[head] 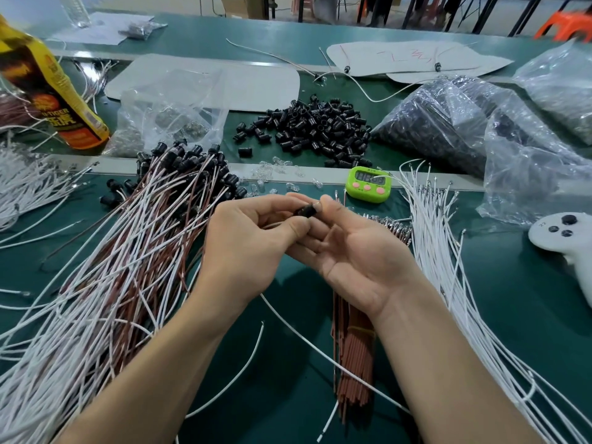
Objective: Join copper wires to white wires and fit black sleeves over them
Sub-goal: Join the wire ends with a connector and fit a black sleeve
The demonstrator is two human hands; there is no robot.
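Both hands were raised over the green worktop (512, 299). The grip of the left hand (246, 248), thumb and forefinger, was clamped on one end of a black sleeve (305, 210). The right hand (358, 254), palm up, pinched the other end, its remaining fingers loose. A bundle of copper wires (354, 347) lay under the right wrist, with white wires (448, 251) to the right. Sleeved wire pairs (153, 225) lay to the left. A heap of loose sleeves (314, 129) and a green timer (368, 184) lay beyond the hands.
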